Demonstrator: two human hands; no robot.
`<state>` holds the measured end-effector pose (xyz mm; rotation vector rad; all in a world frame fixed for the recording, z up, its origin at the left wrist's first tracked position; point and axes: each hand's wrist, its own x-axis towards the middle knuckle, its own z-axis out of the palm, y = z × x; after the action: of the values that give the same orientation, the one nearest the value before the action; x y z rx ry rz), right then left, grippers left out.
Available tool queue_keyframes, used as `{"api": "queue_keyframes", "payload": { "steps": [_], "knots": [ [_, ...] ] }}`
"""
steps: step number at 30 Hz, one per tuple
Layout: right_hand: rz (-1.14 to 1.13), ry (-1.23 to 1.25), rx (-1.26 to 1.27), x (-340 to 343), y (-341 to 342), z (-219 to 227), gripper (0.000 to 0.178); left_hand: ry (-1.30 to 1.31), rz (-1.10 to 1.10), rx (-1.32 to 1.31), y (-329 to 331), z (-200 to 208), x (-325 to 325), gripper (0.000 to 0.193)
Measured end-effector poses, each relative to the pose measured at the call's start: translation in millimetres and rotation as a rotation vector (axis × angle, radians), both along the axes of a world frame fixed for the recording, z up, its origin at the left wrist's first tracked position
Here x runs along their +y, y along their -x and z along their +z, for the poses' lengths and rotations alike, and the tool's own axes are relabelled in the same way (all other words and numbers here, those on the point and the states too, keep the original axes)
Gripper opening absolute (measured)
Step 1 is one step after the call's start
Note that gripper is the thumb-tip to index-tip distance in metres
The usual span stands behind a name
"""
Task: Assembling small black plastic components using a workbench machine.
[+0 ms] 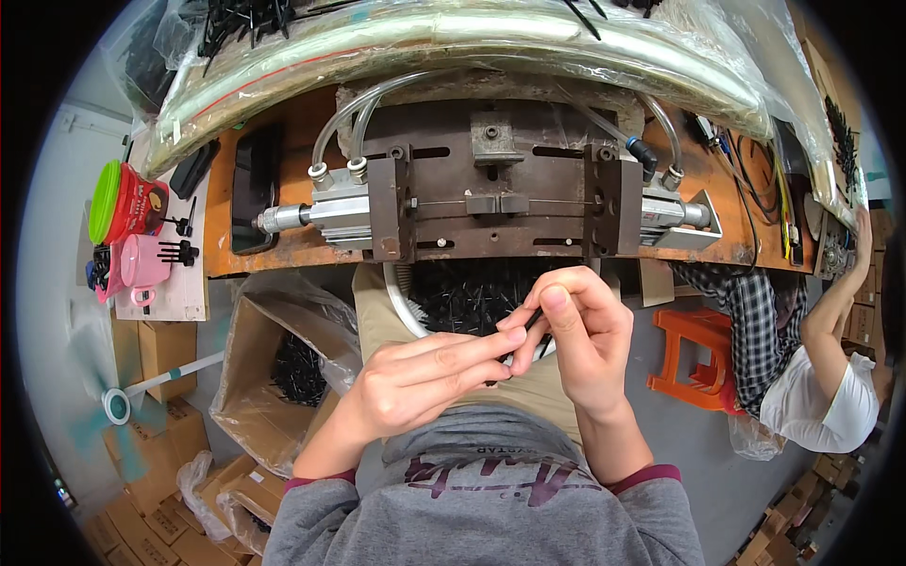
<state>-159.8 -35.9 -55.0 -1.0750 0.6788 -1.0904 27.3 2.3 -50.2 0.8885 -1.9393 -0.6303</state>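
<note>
Over my lap, my left hand (415,382) and my right hand (587,340) meet at the fingertips. Between them they pinch a small, thin black part (537,325), mostly covered by the fingers, so its shape cannot be made out. Just beyond the hands, a pile of thin black pieces (462,294) lies in my lap, below the bench edge. A dark metal fixture (491,231) with two small jaws at its centre (497,204) stands on the bench ahead; neither hand touches it.
Silver air cylinders (342,209) with clear hoses flank the fixture. On the wooden bench (219,222) lies a black phone (256,189). A pink cup (144,262) stands at left. Below is an open carton (247,363) of black pieces. At right, a person (816,406) sits near an orange stool (694,354).
</note>
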Motion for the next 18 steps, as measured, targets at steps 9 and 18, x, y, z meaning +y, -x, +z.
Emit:
{"api": "queue_keyframes", "payload": {
  "steps": [9, 18],
  "knots": [
    [0.119, -0.249, -0.061, -9, 3, -5, 0.014, -0.013, -0.036, 0.034, -8, -9, -3, 0.025],
    [0.076, -0.205, 0.130, -10, 11, -11, 0.012, 0.030, 0.028, -0.044, 0, -1, -14, 0.026]
  ]
}}
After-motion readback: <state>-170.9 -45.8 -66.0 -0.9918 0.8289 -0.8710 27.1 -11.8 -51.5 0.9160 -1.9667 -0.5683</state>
